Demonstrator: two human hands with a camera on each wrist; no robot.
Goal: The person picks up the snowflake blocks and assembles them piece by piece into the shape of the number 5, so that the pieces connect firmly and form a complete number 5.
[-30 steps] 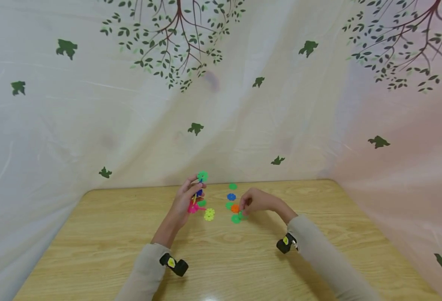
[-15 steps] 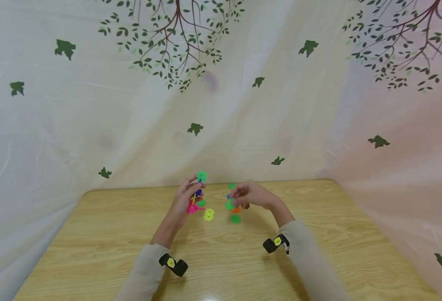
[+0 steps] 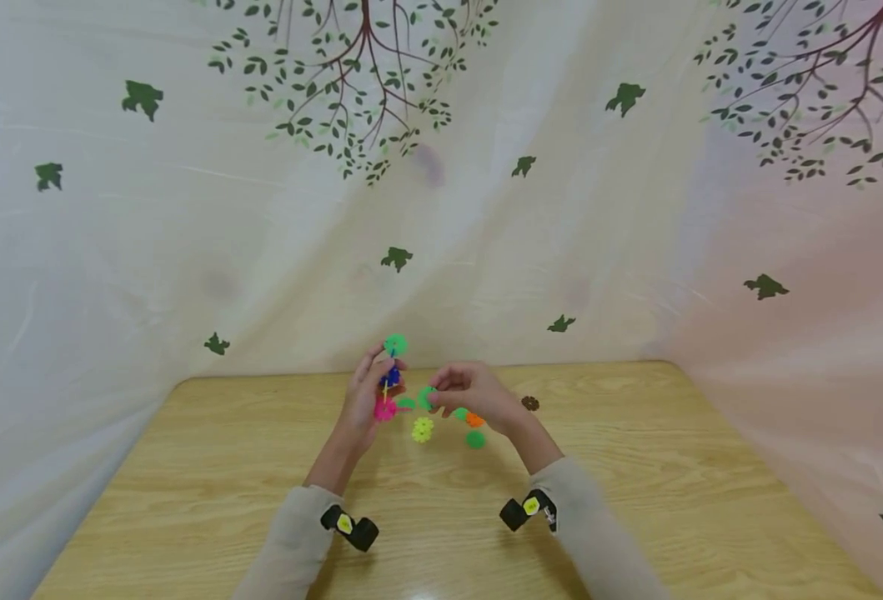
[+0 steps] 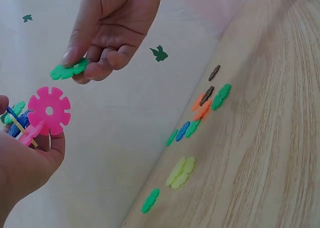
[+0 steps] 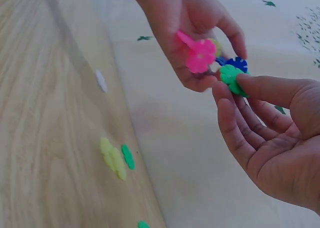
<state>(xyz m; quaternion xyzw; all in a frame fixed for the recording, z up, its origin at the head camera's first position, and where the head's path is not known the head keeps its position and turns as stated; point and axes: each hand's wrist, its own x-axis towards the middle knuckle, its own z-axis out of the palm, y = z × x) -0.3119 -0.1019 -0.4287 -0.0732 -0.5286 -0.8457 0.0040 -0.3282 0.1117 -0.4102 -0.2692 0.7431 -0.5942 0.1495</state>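
Wood-grain tabletop (image 3: 426, 525) sits below the multicoloured chain of notched plastic discs (image 4: 37, 114) our left hand (image 3: 358, 407) curls around; near the chain, our right hand (image 3: 480, 398) pinches a green flower-shaped plastic disc (image 5: 229, 78). Probably light, stiff, slightly slippery: hold rims, slots free.

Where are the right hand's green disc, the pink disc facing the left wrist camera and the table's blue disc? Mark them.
Green disc (image 5: 230, 78): right wrist view, its uncovered face.
Pink disc (image 4: 59, 111): left wrist view, face right of its hole.
Blue disc (image 4: 183, 131): left wrist view, middle of face.
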